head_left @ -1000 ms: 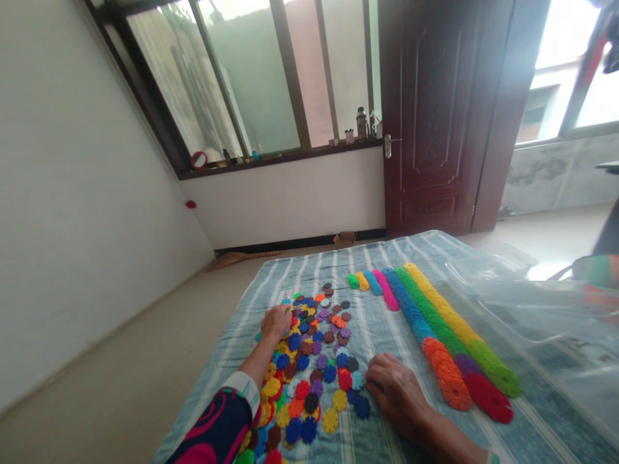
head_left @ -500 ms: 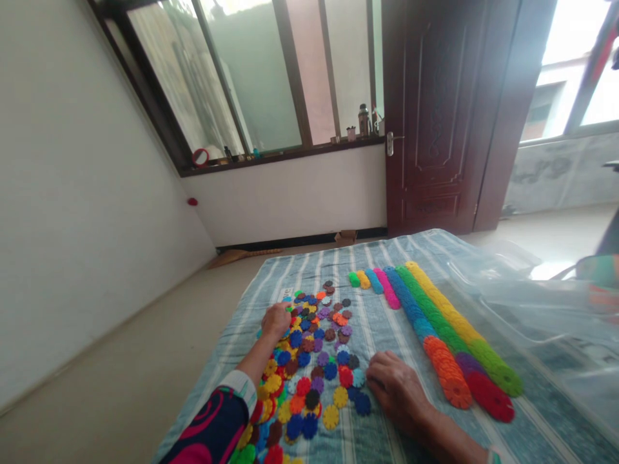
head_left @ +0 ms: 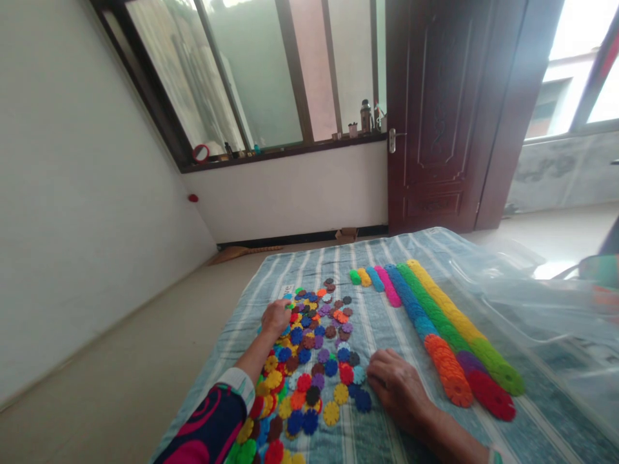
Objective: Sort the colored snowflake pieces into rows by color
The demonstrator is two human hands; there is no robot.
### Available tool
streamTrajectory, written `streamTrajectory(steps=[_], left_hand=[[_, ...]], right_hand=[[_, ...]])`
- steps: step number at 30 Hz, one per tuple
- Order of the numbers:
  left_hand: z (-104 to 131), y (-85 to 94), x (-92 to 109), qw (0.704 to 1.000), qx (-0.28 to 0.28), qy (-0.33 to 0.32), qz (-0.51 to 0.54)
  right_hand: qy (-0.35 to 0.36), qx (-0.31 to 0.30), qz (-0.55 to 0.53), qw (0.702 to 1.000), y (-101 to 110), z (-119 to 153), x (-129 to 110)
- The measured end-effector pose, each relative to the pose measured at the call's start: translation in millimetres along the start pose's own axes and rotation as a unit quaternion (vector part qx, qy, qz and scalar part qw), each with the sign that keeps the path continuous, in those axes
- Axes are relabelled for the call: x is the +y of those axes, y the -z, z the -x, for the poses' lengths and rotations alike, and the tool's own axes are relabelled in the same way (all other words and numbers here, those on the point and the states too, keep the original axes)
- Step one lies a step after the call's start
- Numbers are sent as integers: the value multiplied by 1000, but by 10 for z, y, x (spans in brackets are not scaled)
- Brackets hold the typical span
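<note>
Loose notched plastic discs (head_left: 304,356) in many colours lie in a spread heap on the striped cloth (head_left: 372,322). At the heap's far left edge is my left hand (head_left: 276,318), fingers closed and pointing down among the discs; whatever they hold is hidden. My right hand (head_left: 399,385) rests on the cloth to the right of the heap. Its fingers are curled together beside a light blue disc (head_left: 358,374), and I cannot see what is inside them. Further right lie long overlapping rows of discs sorted by colour: a yellow row (head_left: 445,303), a green row (head_left: 429,309) and a blue row (head_left: 407,299).
Shorter rows lie at the far end, among them a pink row (head_left: 388,286). Orange discs (head_left: 448,370) and red discs (head_left: 492,395) end the near side. A clear plastic container (head_left: 522,309) stands at the right. Beyond the bed are a wall and a door (head_left: 440,116).
Both hands stay almost where they were, with no clear change in grip. The view has shifted very slightly; the discs and rows look the same.
</note>
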State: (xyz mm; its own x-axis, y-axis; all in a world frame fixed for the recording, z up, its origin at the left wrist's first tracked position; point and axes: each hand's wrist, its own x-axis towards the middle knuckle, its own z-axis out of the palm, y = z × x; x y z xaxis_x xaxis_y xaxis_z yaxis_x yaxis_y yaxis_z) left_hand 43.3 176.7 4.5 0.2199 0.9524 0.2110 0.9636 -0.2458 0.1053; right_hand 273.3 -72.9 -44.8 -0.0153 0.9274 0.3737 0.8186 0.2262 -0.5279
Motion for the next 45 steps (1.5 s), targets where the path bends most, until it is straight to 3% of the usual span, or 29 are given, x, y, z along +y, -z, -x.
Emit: streamTrajectory(steps=[19,45], left_hand=[[47,-11,39,999,-12,-27,16],[59,50,75,1000,-19,8,-23]], right_hand=[[7,0,-2,1000,-7,9,8],[10,-2,5,1000,5,8,-5]])
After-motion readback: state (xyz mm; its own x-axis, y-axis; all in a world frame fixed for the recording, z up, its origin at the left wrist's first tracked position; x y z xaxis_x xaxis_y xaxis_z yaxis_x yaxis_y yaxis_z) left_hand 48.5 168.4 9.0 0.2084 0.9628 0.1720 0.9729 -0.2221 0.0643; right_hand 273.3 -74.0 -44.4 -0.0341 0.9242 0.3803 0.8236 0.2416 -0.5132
